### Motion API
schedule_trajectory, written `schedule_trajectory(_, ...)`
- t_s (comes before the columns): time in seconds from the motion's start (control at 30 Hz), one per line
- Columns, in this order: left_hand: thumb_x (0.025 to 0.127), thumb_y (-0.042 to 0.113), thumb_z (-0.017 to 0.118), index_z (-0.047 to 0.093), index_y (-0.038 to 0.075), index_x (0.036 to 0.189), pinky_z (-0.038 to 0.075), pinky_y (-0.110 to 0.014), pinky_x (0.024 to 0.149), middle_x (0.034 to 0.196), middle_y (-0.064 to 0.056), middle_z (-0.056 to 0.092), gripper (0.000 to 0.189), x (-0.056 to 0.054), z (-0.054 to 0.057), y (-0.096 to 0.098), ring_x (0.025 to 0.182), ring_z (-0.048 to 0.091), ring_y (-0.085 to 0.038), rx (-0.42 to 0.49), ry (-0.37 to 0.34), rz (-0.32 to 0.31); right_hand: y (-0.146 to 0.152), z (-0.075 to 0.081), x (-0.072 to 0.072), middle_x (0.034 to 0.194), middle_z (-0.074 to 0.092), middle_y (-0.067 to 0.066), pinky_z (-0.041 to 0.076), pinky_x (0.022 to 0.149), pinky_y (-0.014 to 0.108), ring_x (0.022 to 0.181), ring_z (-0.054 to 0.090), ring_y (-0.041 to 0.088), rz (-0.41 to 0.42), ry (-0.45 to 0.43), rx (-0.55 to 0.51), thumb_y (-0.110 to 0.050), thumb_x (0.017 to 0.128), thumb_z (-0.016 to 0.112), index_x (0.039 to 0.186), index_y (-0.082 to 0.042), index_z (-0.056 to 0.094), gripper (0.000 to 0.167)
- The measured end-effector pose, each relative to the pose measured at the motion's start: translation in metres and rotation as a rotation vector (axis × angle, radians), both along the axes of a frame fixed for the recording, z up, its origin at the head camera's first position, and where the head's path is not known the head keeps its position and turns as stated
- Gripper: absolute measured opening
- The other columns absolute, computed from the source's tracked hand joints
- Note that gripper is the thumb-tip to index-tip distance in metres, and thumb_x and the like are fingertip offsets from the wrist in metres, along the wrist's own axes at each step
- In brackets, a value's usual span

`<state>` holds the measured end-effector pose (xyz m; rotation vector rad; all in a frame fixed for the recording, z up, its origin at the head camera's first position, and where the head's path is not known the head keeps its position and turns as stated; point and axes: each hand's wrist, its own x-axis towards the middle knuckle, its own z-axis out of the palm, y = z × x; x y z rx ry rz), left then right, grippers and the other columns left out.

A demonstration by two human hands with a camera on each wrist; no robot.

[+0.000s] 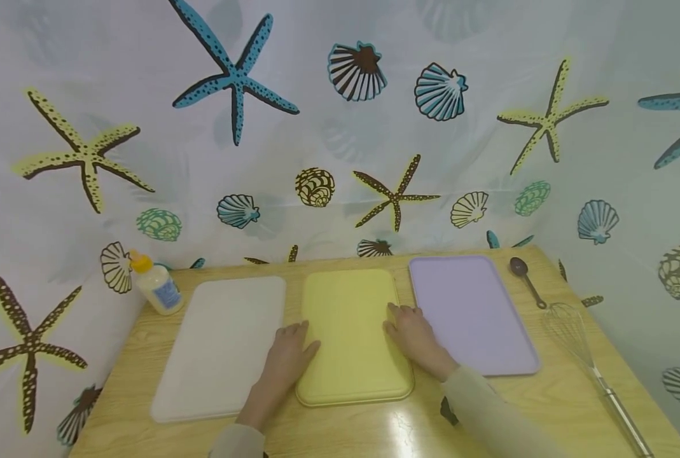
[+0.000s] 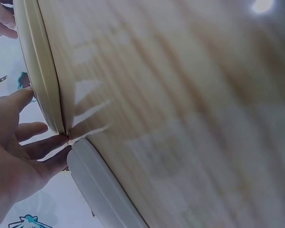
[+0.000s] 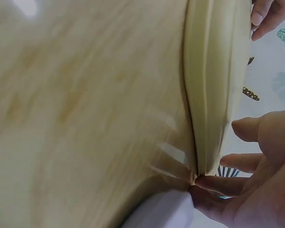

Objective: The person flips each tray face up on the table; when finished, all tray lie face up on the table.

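A yellow rectangular tray (image 1: pixel 351 337) lies flat on the wooden table between a white tray (image 1: pixel 225 346) and a lavender tray (image 1: pixel 471 312). At its left long side is my left hand (image 1: pixel 288 359), with the thumb at the upper edge and fingertips low at the side, by the white tray's corner. Opposite, my right hand (image 1: pixel 416 337) touches the right side. In the right wrist view its fingers (image 3: pixel 228 185) reach down to the tabletop between the yellow and lavender trays, while the thumb (image 3: pixel 247 129) stands off the tray. Neither hand's fingers curl round the tray.
A glue bottle (image 1: pixel 156 283) with an orange cap stands at the back left. On the right lie a dark spoon (image 1: pixel 527 280) and a metal whisk (image 1: pixel 597 375). A curtain (image 1: pixel 340 140) printed with shells and starfish hangs behind the table (image 1: pixel 317 436).
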<state>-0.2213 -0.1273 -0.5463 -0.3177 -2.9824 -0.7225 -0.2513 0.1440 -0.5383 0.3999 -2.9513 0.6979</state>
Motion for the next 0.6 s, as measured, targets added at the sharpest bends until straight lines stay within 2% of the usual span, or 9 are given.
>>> schedule_trajectory(0.17, 0.094, 0.026, 0.062, 0.05, -0.009, 0.132, 0.048, -0.057, 0.095, 0.131, -0.031, 0.051, 0.053, 0.0, 0.002, 0.002, 0.121, 0.045, -0.045, -0.022, -0.001, -0.012, -0.005, -0.001, 0.003, 0.123, 0.057, 0.028, 0.05, 0.092, 0.054, 0.109, 0.051, 0.045, -0.009, -0.018, 0.006, -0.025, 0.096, 0.058, 0.131, 0.007, 0.052, 0.048)
schedule_trajectory(0.27, 0.094, 0.024, 0.062, 0.05, -0.01, 0.132, 0.045, -0.056, 0.099, 0.131, -0.032, 0.05, 0.052, -0.001, 0.003, 0.003, 0.121, 0.045, -0.045, -0.004, -0.017, -0.008, -0.008, 0.0, 0.004, 0.123, 0.057, 0.029, 0.047, 0.095, 0.054, 0.11, 0.051, 0.046, -0.022, -0.018, -0.009, -0.025, 0.095, 0.059, 0.13, 0.009, 0.052, 0.049)
schedule_trajectory(0.6, 0.091, 0.013, 0.065, 0.048, -0.016, 0.129, 0.042, -0.055, 0.103, 0.132, -0.038, 0.046, 0.051, 0.0, 0.012, 0.007, 0.118, 0.044, -0.049, 0.098, -0.079, -0.012, -0.012, 0.004, 0.006, 0.126, 0.053, 0.035, 0.046, 0.096, 0.057, 0.113, 0.047, 0.05, -0.039, -0.051, -0.104, -0.019, 0.092, 0.061, 0.127, 0.014, 0.052, 0.048)
